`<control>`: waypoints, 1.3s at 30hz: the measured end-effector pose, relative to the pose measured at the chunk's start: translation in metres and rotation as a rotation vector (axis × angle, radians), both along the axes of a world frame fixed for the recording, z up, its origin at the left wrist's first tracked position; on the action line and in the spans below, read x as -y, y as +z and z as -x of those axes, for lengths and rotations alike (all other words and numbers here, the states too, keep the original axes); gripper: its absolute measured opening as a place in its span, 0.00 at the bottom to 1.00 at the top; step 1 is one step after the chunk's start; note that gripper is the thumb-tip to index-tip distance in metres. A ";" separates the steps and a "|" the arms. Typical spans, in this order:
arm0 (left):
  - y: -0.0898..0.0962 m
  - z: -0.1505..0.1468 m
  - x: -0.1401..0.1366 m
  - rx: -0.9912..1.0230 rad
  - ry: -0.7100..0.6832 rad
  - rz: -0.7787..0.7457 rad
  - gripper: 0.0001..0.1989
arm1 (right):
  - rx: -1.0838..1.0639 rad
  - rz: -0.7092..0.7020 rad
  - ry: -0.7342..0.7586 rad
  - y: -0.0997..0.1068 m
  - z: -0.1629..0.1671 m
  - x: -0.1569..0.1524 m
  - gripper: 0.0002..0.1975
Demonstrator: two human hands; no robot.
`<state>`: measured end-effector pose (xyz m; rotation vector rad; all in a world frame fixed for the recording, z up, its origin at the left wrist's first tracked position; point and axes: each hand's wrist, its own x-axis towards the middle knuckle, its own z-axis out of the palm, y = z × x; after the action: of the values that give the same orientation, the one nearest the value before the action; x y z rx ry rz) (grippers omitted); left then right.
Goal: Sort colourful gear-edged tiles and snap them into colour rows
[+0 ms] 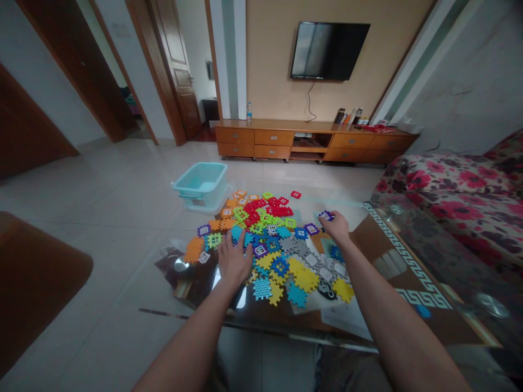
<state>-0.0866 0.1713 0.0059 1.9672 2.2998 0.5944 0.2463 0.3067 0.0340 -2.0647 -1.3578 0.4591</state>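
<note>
Interlocking plastic building tiles in many colours lie in a loose heap on a glass coffee table (286,321). My right hand (337,226) pinches a purple tile with a white window insert (325,215) at the heap's right side. Close to it is another purple window tile (311,228). Palm down with fingers stretched out, my left hand (234,260) rests on the heap's left part. Its fingertips lie by a cyan tile (237,232), and a green window tile (213,240) is just left of it. Whatever is under the palm is hidden.
A light-blue plastic bin (202,188) stands at the heap's far left. Red tiles (279,208) are at the back, yellow tiles (305,279) in front. A flowered sofa (461,174) is on the right, a brown rounded seat (41,283) on the left. Beyond is a TV cabinet (273,136).
</note>
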 end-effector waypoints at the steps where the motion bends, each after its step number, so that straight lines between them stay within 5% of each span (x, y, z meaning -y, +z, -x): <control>1: 0.000 0.000 0.000 0.003 -0.002 0.002 0.29 | -0.026 -0.031 0.040 0.005 0.013 -0.003 0.22; 6: 0.001 -0.001 -0.001 0.032 0.025 0.000 0.31 | -0.256 -0.084 0.418 0.023 0.079 -0.008 0.31; 9: 0.001 -0.001 -0.003 0.059 0.056 -0.033 0.33 | -0.121 -0.009 0.618 0.026 0.085 -0.003 0.29; 16: 0.000 0.000 -0.003 0.028 0.006 0.018 0.31 | 0.221 0.347 0.454 0.019 0.005 0.017 0.41; 20: 0.005 -0.002 -0.001 -0.004 -0.008 0.014 0.31 | 0.286 0.447 0.511 0.015 -0.026 0.040 0.46; 24: 0.013 -0.010 0.004 -0.024 -0.082 -0.008 0.31 | 0.375 0.534 0.607 0.007 -0.034 0.072 0.58; 31: 0.019 -0.020 0.019 -0.014 -0.263 0.027 0.32 | 0.455 0.550 0.474 -0.011 -0.023 0.129 0.67; 34: 0.021 -0.026 0.027 -0.026 -0.416 0.045 0.34 | 0.478 0.483 0.473 -0.013 -0.021 0.147 0.63; 39: 0.026 -0.048 0.043 -0.025 -0.707 0.067 0.35 | 0.517 0.257 0.436 -0.014 -0.021 0.158 0.41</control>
<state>-0.0388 0.1286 0.0324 2.5254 1.4285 0.4077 0.2671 0.1485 0.0197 -2.1781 -2.1775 0.2947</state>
